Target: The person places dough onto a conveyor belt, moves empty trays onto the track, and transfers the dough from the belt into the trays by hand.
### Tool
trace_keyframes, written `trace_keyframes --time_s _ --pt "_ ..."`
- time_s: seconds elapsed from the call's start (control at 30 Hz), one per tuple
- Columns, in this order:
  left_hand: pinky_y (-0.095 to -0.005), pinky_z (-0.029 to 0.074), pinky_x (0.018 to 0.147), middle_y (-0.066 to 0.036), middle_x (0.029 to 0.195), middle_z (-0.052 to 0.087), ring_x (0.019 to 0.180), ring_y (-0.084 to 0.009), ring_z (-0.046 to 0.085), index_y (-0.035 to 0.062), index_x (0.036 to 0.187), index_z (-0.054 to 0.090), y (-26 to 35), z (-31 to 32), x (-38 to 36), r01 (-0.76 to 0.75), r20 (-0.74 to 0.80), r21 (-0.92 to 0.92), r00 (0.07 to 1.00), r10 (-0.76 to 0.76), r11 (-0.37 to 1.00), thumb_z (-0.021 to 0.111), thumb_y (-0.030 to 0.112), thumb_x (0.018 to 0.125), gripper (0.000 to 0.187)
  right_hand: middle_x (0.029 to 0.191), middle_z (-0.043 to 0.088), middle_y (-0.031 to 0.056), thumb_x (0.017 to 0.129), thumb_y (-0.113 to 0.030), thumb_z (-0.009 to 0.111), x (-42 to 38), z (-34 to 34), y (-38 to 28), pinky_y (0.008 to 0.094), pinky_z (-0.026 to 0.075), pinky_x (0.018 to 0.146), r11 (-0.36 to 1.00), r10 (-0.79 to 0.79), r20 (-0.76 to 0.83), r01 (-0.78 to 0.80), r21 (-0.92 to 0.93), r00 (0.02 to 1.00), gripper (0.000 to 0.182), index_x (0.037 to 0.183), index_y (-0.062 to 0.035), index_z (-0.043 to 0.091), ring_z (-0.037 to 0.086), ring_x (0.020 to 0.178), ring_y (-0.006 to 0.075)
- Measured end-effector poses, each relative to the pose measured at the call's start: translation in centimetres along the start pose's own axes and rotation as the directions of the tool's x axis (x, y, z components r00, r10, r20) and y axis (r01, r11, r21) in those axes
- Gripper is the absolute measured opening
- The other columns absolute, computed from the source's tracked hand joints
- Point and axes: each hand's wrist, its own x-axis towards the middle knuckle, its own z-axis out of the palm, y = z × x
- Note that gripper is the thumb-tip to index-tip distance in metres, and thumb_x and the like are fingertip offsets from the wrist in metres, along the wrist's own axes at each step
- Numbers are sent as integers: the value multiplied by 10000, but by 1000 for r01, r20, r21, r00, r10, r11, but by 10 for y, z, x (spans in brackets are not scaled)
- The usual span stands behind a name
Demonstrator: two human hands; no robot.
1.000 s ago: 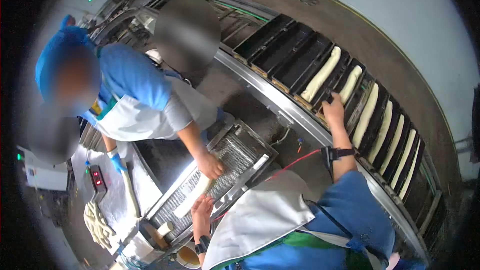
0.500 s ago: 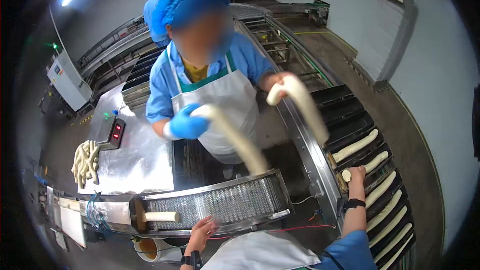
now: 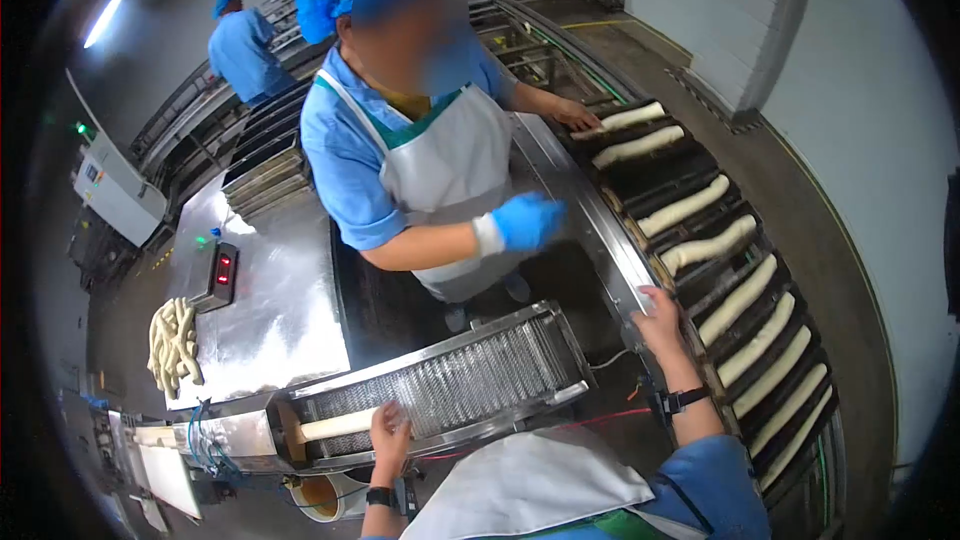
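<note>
A dough strip (image 3: pixel 338 426) comes out of the machine outlet onto the mesh conveyor (image 3: pixel 470 380). At its free end is my left hand (image 3: pixel 391 429), its fingers bent around the tip. My right hand (image 3: pixel 658 318) is over the metal rail (image 3: pixel 600 230) beside the black trays, fingers apart and nothing in it. Several dough strips (image 3: pixel 757 342) lie in separate grooves of the black trays (image 3: pixel 690 280). Across the conveyor, a co-worker's bare hand (image 3: pixel 577 115) touches a strip in a far groove, and their blue-gloved hand (image 3: pixel 525 222) is empty.
On the left, a steel table (image 3: pixel 270 330) bears a pile of dough pieces (image 3: pixel 174 348) and a scale with a red display (image 3: pixel 224 270). Stacked trays (image 3: pixel 262 170) stand behind. Another person (image 3: pixel 245 55) is farther back. A bucket (image 3: pixel 328 496) is below the conveyor.
The co-worker's two strips have left their hands; two strips now lie in the far grooves. My right hand has let go of its strip and moved back left. My left hand has reached the lengthened strip.
</note>
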Motion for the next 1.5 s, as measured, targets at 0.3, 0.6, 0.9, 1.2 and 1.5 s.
trace_keyframes --time_s 0.3,0.6,0.9,1.2,1.5 --pt "-543 396 1040 -159 1229 668 1219 -357 565 65 1220 667 -6 -43 20 -213 78 719 971 228 662 621 284 969 336 1085 721 102 811 13 735 -86 -4 40 327 550 909 944 265 242 -303 134 933 354 1159 -18 679 691 1012 201" --pt "-526 302 1172 -312 1509 419 1409 -475 379 -27 1440 463 -88 -126 -39 -11 -286 733 902 323 680 578 271 1005 539 1074 730 110 866 -17 730 -177 -25 -3 302 564 825 931 335 336 -365 28 880 287 1148 -9 677 701 954 176" --pt "-588 211 1199 -193 1670 219 1552 -341 182 21 1593 233 -98 -157 -111 348 -346 721 930 -124 599 466 391 1064 687 1078 731 109 890 -74 724 -262 -39 -38 289 558 778 774 472 274 -543 327 838 318 1199 -40 656 704 944 165" --pt "-580 232 1192 -206 1672 196 1536 -373 210 38 1603 206 -127 -221 -78 107 -235 761 965 118 639 459 359 1071 670 1077 730 122 904 -69 695 -349 -38 -48 298 558 782 727 533 204 -568 385 821 299 1195 -29 641 700 947 177" --pt "-610 222 1189 -133 1652 291 1523 -359 258 129 1586 316 -110 -264 -64 -164 40 800 975 221 577 462 339 1060 585 1100 715 131 911 -107 687 -428 -26 -73 309 562 811 736 559 94 -545 402 824 336 1228 -12 629 697 967 195"
